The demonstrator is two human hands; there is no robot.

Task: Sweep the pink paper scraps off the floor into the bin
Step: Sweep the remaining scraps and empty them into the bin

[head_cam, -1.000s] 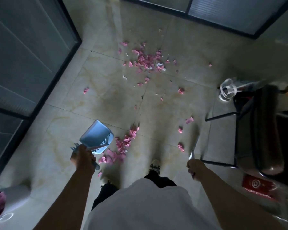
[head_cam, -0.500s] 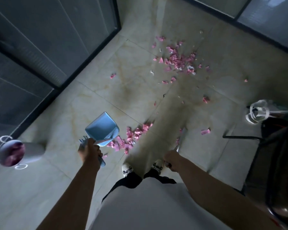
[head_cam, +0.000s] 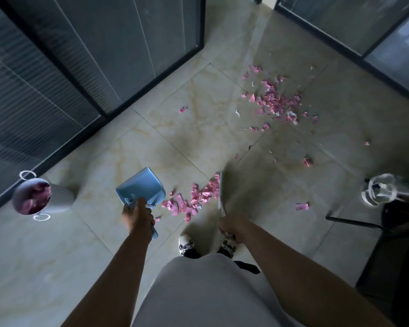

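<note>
My left hand [head_cam: 139,214] grips the handle of a light blue dustpan [head_cam: 141,187], held above the floor to the left of a heap of pink paper scraps [head_cam: 194,200]. My right hand [head_cam: 232,224] grips a small brush [head_cam: 221,194], whose blurred edge stands against the right side of that heap. A larger scatter of pink scraps [head_cam: 275,102] lies farther off on the tiles, with single scraps [head_cam: 302,206] to the right. A white bin [head_cam: 37,199] with pink scraps inside stands at the left.
Dark glass partitions [head_cam: 80,57] run along the left and the far right. A black chair frame [head_cam: 364,223] and a white-rimmed container [head_cam: 378,193] stand at the right. My shoes [head_cam: 185,243] are just behind the near heap.
The view has turned left, bringing the bin further in. My right hand has swung the brush left, up to the near heap. The dustpan stays in my left hand beside it.
</note>
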